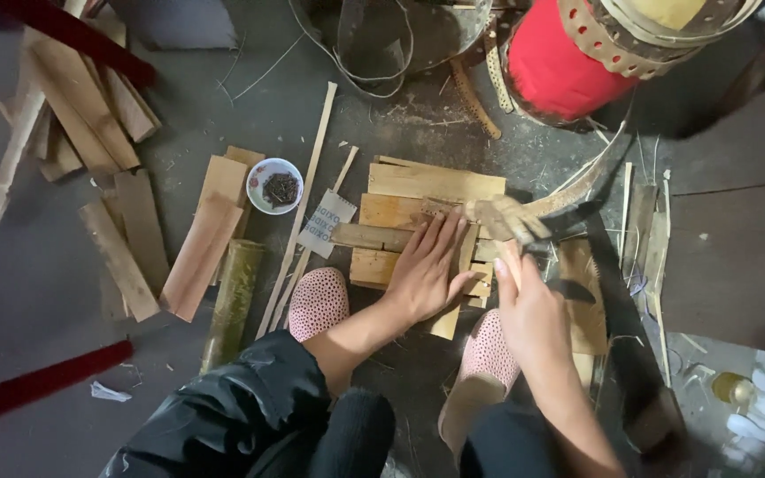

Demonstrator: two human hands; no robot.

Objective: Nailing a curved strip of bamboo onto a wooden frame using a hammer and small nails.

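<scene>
1. The left hand (427, 265) lies flat and open, fingers spread, pressing down on a stack of pale bamboo slats (427, 190) on the grey floor (37, 292).
2. The slats are flat, straw-coloured strips with rough-cut ends, laid side by side and crosswise; a rounder, darker piece (369, 236) lies across them just left of the fingers.
3. The right hand (529, 305) is closed around the handle of a dark blade (577, 217), which is blurred; its tip meets a frayed, splintered bamboo end (502, 217) at the right edge of the stack.
4. The stack sits on the floor just ahead of two pink dotted slippers (319, 303).
5. Left of the stack stand a small white bowl (274, 185) holding dark bits, a green bamboo section (234, 301), and more loose slats (126, 248).
6. A red cylinder (568, 62) stands beyond the stack.
</scene>
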